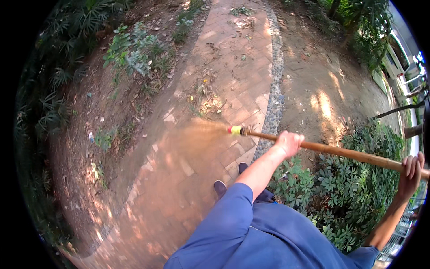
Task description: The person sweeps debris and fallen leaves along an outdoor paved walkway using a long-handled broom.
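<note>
A broom with a bamboo handle [346, 153] crosses the view from centre to the right rim. My left hand [289, 144] grips the handle partway along, closer to the broom head. Near the upper end, at the right rim, my right hand [411, 171] is wrapped around the same handle. The tan bristles [201, 132] are blurred and spread low over the paved path [188, 168]. Yellow and red binding [235, 130] holds them to the handle. Just beyond the bristles lies a small heap of dry leaves [211, 102].
Pebble edging [276, 67] borders the path on the right, with bare soil beyond. A leafy shrub [356, 181] grows beneath the handle. On the left, a soil bed holds a small bush [134, 53]. More leaf litter [245, 23] lies farther up the path. My shoe [220, 186] stands on the paving.
</note>
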The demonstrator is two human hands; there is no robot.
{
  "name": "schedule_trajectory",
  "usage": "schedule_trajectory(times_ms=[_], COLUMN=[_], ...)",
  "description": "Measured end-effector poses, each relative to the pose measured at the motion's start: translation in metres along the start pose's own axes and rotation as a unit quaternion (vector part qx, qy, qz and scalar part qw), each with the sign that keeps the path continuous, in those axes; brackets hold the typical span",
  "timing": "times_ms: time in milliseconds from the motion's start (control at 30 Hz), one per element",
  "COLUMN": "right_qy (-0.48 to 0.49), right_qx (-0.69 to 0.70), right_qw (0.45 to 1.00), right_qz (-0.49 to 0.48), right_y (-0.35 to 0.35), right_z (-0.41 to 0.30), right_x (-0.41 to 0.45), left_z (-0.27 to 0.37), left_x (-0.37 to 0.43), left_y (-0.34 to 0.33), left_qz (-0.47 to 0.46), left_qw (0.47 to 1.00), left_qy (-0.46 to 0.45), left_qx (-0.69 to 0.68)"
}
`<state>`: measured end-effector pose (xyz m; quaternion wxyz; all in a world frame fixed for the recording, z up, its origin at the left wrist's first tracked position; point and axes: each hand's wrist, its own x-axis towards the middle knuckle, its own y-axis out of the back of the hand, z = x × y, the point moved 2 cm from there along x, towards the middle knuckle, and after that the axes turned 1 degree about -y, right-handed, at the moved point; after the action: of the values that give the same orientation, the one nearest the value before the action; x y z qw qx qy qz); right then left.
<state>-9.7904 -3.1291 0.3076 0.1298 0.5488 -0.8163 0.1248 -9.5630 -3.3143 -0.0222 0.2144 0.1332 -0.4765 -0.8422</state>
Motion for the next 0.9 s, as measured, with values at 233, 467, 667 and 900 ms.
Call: schedule_trajectory(times_ms=[233,467,667,900], right_qy=[0.062,0.037,-0.041,-0.022], right_qx=[-0.052,0.066,0.059,-0.028], right_qw=[0.997,0.992,0.979,0.99], right_qz=[0.003,0.097,0.19,0.14], right_y=[-0.051,0.059,0.128,-0.002], right_z=[0.045,0.049,0.051,-0.044], right_x=[-0.047,-0.044,-0.041,0.015], left_z=[-0.074,-0.013,0.036,0.036], left_x=[0.045,0.058,0.018,0.098], left_y=[0.046,0.02,-0.038,0.013], left_qz=[0.14,0.02,-0.086,-0.043], left_qw=[0.99,0.997,0.988,0.989], left_qy=[0.019,-0.043,-0.118,-0.141], left_qx=[0.031,0.069,-0.049,0.013])
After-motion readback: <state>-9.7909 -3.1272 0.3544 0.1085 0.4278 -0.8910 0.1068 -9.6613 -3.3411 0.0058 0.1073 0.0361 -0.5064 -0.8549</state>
